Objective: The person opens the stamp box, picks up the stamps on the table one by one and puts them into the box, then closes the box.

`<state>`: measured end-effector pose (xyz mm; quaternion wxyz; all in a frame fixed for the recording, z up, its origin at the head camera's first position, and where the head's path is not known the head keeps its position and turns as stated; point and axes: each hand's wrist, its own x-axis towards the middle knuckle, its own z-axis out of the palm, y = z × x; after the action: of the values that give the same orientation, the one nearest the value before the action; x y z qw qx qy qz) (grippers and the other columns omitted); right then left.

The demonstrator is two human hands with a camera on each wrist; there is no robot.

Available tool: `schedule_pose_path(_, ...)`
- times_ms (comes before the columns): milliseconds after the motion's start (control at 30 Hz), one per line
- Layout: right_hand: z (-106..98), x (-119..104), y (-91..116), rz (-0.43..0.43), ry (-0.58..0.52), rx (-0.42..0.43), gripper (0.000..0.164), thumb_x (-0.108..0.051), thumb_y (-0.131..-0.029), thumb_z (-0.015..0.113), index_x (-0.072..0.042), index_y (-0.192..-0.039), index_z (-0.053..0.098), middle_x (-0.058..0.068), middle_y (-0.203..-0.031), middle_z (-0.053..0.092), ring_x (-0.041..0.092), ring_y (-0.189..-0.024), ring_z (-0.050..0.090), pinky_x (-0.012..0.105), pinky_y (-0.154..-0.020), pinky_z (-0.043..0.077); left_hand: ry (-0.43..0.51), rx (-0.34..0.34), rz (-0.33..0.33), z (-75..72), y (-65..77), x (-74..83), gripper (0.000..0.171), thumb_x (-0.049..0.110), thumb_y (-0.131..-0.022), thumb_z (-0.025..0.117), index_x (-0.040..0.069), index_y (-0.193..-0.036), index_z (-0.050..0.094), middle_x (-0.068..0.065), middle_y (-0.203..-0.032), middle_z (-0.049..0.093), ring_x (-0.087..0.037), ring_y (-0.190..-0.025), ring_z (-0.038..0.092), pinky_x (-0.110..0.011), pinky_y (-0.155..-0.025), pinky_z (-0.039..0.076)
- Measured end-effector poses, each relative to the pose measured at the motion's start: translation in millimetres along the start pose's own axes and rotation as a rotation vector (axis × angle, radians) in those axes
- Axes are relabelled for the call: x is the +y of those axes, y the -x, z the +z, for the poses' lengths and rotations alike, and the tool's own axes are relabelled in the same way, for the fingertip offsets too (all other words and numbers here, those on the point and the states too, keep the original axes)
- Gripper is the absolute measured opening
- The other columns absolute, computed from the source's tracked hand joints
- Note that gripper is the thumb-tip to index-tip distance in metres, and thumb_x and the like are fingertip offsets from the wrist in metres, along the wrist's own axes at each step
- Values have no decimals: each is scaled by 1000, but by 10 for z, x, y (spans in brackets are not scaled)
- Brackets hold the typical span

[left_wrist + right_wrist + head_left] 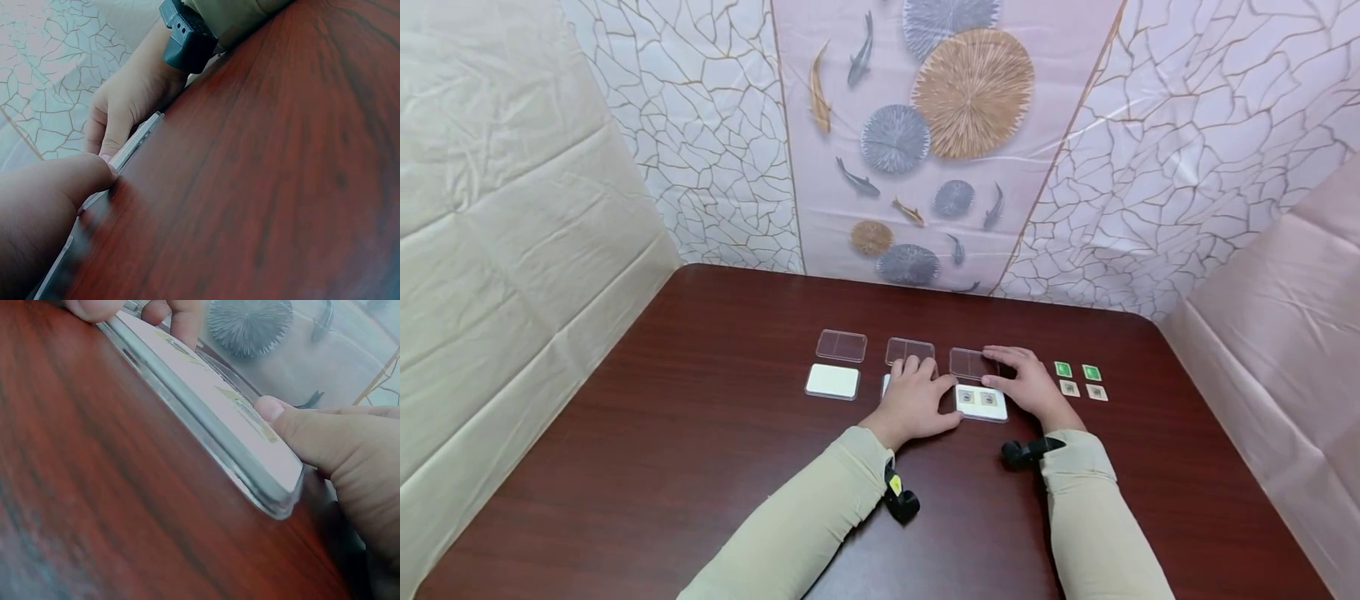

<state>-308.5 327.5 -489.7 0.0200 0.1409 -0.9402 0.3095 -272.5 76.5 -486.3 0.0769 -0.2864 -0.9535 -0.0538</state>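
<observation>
A shallow clear plastic case (pixel 981 413) with a white insert bears two small stamps (pixel 988 399) side by side. My left hand (pixel 913 404) holds its left end, thumb at the near edge and a finger at the far edge. In the right wrist view, the left thumb (pixel 94 307) is right at the case's corner. My right hand (pixel 1028 385) lies with fingers spread over a clear lid (pixel 967 363) behind the case. The right thumb (pixel 272 409) is at the case's far right side, close to a stamp. A second white-insert case (pixel 885 384) is mostly hidden under my left hand.
At the left lie a third white-insert case (pixel 832 381) and a clear lid (pixel 841 345). Another clear lid (pixel 910 350) is behind my left hand. Right of my right hand are two green stamps (pixel 1091 372) and two beige stamps (pixel 1096 392) on the dark wooden table (pixel 700 467).
</observation>
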Motion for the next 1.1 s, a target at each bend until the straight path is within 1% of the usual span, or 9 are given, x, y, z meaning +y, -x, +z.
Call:
schedule_pose_path(100,7,2,9,0,-4,19,55,-24,-94,72,-8,-144,56,18,-149,50,42,-141,33,62,-111,27,2,5,2,11,3,-7,60,69,-89,52,35,-138,60,-1,-125,53,-22,-111,42,-47,-99,31)
schedule_pose_path(200,-3,-11,37,-9,-16,61,55,-26,-94,74,-7,-143,57,19,-144,54,42,-137,39,62,-109,31,1,10,2,6,1,-5,60,69,-89,52,35,-137,60,-1,-124,53,-22,-111,42,-47,-99,31)
schedule_pose_path(333,-11,-24,93,-2,-55,115,53,-29,-92,75,-8,-139,61,18,-138,59,40,-131,46,60,-106,35,-5,11,-1,-4,0,-4,60,69,-88,53,36,-138,60,0,-122,53,-22,-111,42,-47,-98,32)
schedule_pose_path(433,-8,-28,144,-9,-71,138,49,-27,-91,76,-9,-135,64,17,-136,61,39,-127,50,58,-104,38,-6,12,1,-3,2,-3,60,70,-88,52,36,-138,60,0,-122,53,-22,-110,42,-47,-98,31)
schedule_pose_path(500,-1,-34,178,-22,-69,143,47,-27,-91,77,-10,-133,66,16,-136,62,38,-126,51,57,-103,38,-5,13,4,-1,4,-2,60,70,-88,52,35,-138,60,-1,-122,53,-22,-110,42,-47,-97,31)
schedule_pose_path(700,17,-63,278,-68,-70,149,44,-23,-89,79,-9,-129,68,15,-134,63,37,-127,51,56,-106,36,1,10,-1,-6,4,-7,61,70,-88,52,35,-138,60,0,-122,53,-22,-109,42,-46,-96,31)
schedule_pose_path(933,3,-98,432,-53,-88,154,45,-25,-88,80,-10,-129,69,14,-135,63,36,-128,51,57,-105,38,5,30,-2,4,-8,-17,60,70,-86,54,35,-134,64,2,-120,54,-22,-108,42,-47,-98,31)
schedule_pose_path(1000,-2,-95,480,-62,-97,149,45,-23,-87,81,-10,-129,69,13,-135,63,35,-128,51,56,-105,38,6,35,-3,12,-9,-15,60,70,-86,55,35,-134,65,2,-120,55,-22,-108,42,-47,-98,31)
schedule_pose_path(1100,-7,-92,550,-88,-98,143,44,-20,-85,83,-12,-127,71,10,-133,65,31,-127,53,50,-105,38,11,33,-11,25,-14,-12,61,71,-85,56,34,-133,65,2,-120,55,-22,-108,42,-47,-99,31)
